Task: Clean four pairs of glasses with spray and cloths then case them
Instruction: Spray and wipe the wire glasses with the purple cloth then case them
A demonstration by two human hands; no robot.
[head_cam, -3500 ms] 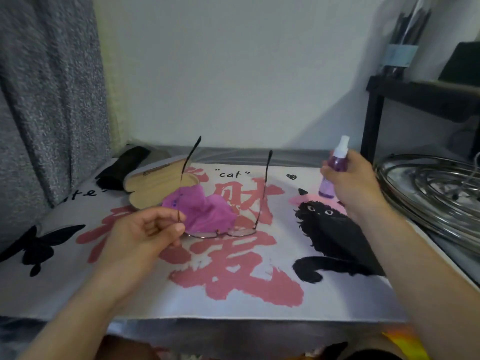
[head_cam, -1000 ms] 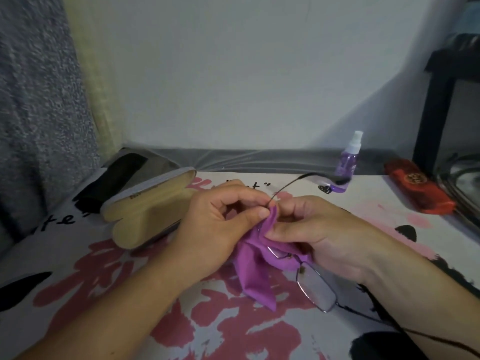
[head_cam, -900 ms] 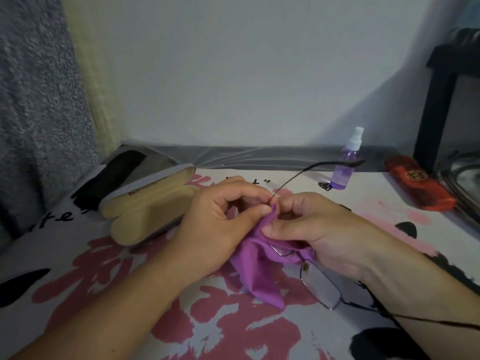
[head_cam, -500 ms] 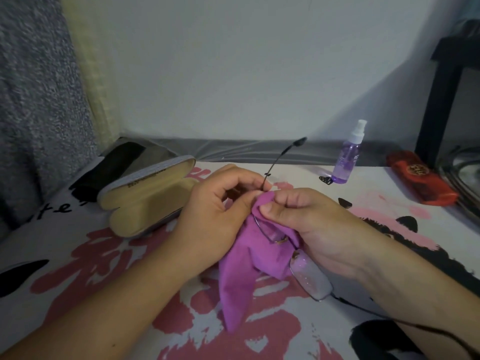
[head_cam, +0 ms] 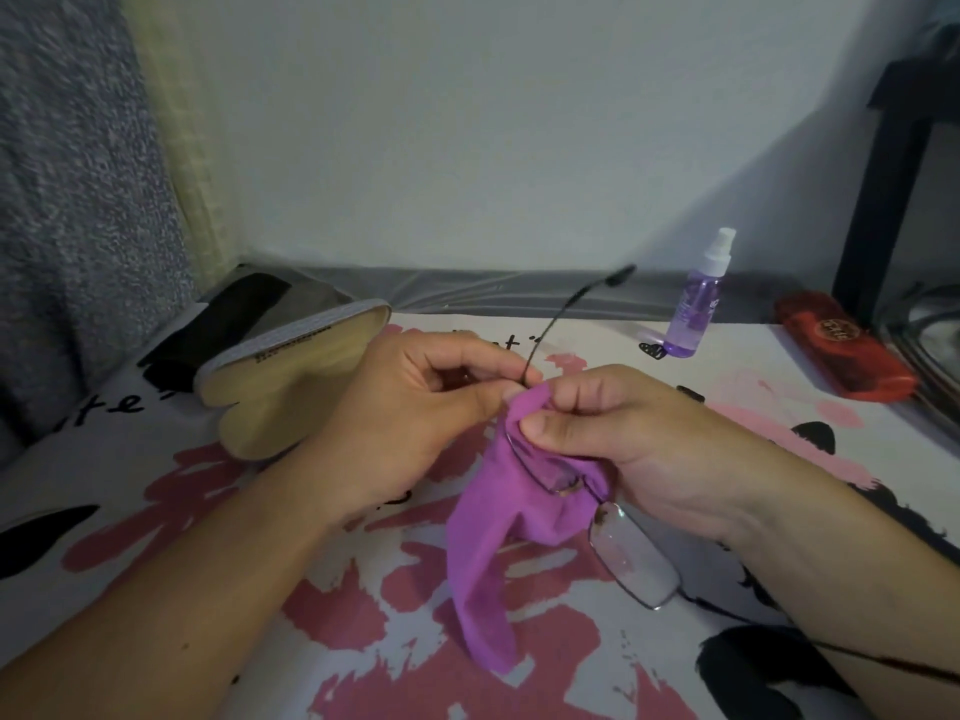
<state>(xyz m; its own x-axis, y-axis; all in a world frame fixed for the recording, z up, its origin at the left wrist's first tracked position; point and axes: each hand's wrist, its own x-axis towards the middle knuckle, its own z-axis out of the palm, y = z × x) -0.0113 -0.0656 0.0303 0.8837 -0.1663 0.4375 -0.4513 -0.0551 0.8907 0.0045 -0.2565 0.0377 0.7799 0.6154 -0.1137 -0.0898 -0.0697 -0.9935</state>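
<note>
Thin-framed glasses (head_cam: pixel 631 556) are held above the table between both hands. My left hand (head_cam: pixel 415 407) pinches the frame where one temple arm rises toward the wall. My right hand (head_cam: pixel 618 433) pinches a purple cloth (head_cam: pixel 485 553) folded over one lens; the other lens hangs bare below it. The cloth's tail droops toward the mat. A purple spray bottle (head_cam: pixel 698 304) stands upright at the back right, apart from both hands. An open beige glasses case (head_cam: pixel 291 376) lies at the left, just beyond my left hand.
A red glasses case (head_cam: pixel 844 350) lies at the far right. A black case (head_cam: pixel 218 324) rests behind the beige one. The printed mat (head_cam: pixel 156 511) covers the table. A black shelf leg (head_cam: pixel 883 189) and metal lids (head_cam: pixel 930 345) stand at the right edge.
Since 3.5 s ago my right hand has left the spray bottle and taken the cloth onto a lens. Over the last second both hands hold glasses and cloth, shifting slightly as the cloth works.
</note>
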